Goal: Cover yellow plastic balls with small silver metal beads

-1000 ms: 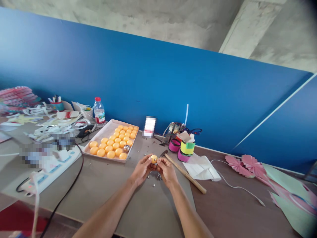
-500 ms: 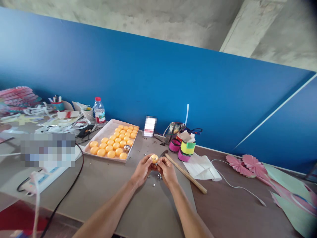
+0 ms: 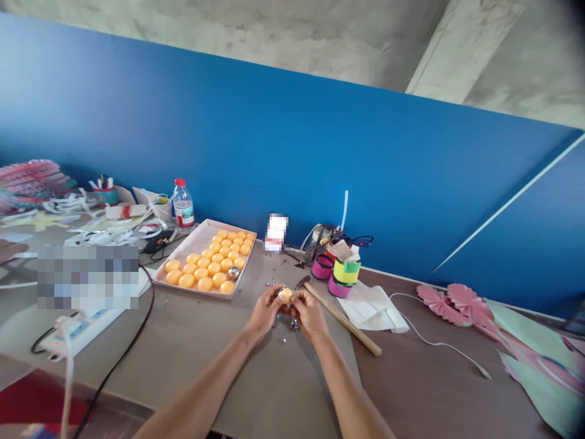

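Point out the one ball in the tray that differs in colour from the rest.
The shiny silver ball near the front right corner of the tray; every other ball there is plain orange.

Even daylight is seen throughout; shadows are faint; edges are bent by wide-angle distortion; 2 patches are pixelated.

Small yellow-orange ball, smooth and round, pinched between fingertips of left hand and right hand. Held just above grey surface, close to front edge of its middle stretch. Upper half in view, underside hidden by fingers.
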### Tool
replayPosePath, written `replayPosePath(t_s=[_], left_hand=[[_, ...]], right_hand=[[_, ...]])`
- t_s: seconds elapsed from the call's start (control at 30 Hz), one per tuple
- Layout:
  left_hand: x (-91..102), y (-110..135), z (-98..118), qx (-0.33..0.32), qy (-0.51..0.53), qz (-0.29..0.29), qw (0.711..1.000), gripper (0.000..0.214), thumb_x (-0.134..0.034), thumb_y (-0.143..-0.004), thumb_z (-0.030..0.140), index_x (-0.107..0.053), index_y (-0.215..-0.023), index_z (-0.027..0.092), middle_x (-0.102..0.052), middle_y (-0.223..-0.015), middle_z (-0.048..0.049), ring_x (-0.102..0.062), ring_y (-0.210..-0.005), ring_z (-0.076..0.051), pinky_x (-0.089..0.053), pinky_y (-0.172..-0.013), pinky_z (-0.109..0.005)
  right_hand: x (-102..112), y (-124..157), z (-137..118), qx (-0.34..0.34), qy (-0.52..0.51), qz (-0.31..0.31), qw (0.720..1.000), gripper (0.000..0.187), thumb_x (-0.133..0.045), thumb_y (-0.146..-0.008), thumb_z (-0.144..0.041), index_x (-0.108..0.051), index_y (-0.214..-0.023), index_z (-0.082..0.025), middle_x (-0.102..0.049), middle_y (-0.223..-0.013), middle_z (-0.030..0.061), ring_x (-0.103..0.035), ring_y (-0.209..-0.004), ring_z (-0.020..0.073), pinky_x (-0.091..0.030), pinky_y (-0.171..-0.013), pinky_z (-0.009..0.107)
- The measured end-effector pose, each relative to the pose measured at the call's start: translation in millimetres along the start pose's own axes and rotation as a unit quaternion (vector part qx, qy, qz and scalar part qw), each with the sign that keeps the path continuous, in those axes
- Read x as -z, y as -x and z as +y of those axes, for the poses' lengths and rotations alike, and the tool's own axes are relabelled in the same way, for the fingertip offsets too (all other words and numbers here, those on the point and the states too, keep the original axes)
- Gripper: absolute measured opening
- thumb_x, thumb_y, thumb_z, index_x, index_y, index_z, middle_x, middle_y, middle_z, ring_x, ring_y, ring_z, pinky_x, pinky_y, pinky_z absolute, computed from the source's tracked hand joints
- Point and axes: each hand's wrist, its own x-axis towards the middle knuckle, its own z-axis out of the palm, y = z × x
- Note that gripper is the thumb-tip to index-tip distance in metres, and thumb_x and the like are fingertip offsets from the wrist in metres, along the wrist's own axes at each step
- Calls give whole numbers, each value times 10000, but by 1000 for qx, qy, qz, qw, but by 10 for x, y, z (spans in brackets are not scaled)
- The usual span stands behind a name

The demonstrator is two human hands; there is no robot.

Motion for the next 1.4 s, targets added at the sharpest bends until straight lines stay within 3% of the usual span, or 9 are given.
replayPosePath(t_s=[0.23, 0.33, 0.47, 0.53, 0.83, 0.97, 1.07, 1.23, 1.4], left_hand=[[8, -23, 1, 38, 98, -23, 994, 358, -659, -705, 350, -575, -971, 126, -628, -716, -19, -578, -568, -117, -478, -594, -259], [26, -28, 61, 69, 141, -13, 988, 334, -662, -712, 334, -579, -961, 128, -636, -736, -34, -588, -572, -118, -468, -560, -238], [50, -22, 110, 82, 169, -10, 982, 276, -644, -739, 289, -573, -951, 128, -653, -760, -60, -603, -578, -126, -475, -562, -238], [55, -21, 117, 82, 180, -16, 980, 238, -626, -755, 276, -574, -930, 122, -657, -764, -72, -607, -582, -129, -479, -564, -239], [47, -12, 120, 86, 197, -12, 977, 168, -593, -786, 238, -573, -896, 113, -656, -752, -78, -615, -580, -131, -493, -559, -236], [54, -22, 116, 88, 199, -9, 976, 167, -584, -793, 230, -568, -910, 112, -660, -762, -82, -618, -579, -131, -501, -565, -239], [66, -28, 119, 90, 198, -3, 976, 160, -574, -800, 233, -567, -907, 114, -660, -765, -81, -619, -582, -129, -505, -568, -239], [70, -28, 123, 91, 193, -10, 977, 168, -566, -806, 234, -567, -926, 116, -665, -790, -89, -619, -592, -127, -503, -568, -231], [65, -38, 112, 91, 197, -11, 976, 149, -563, -806, 222, -567, -911, 116, -660, -777, -81, -620, -592, -131, -503, -573, -237]], right_hand=[[68, -27, -56, -7, -48, -32, 998, 243, -606, -676, -404, -453, -647, -217, -443, -468, -78, -406, -436, 97, -347, -512, 237], [205, -72, -107, 48, 114, 2, 992, 207, -530, -736, -406, -516, -677, -207, -513, -566, -35, -453, -484, 118, -363, -529, 252], [357, -99, -86, 105, 481, 42, 869, 170, -543, -719, -251, -626, -852, -186, -613, -849, 54, -564, -778, 185, -406, -727, 284], [382, -86, -57, 89, 571, 32, 816, 232, -568, -698, -209, -636, -917, -177, -613, -921, 79, -567, -848, 203, -389, -780, 297], [333, -83, -6, 55, 647, 1, 761, 150, -472, -757, -119, -611, -778, -174, -643, -821, 63, -582, -734, 156, -339, -642, 237], [351, -93, 24, 81, 615, 15, 784, 143, -459, -749, -112, -580, -702, -172, -627, -751, 57, -566, -702, 154, -337, -635, 243], [339, -89, 3, 126, 536, 43, 834, 134, -448, -744, -135, -562, -688, -177, -609, -759, 53, -558, -725, 165, -358, -656, 253], [243, -92, -77, 101, 259, 47, 959, 56, -495, -733, -227, -511, -686, -203, -538, -589, -31, -487, -492, 124, -362, -533, 251], [132, -49, -111, 57, 4, -14, 998, 152, -619, -701, -315, -541, -666, -189, -470, -560, -63, -384, -445, 66, -289, -478, 215]])
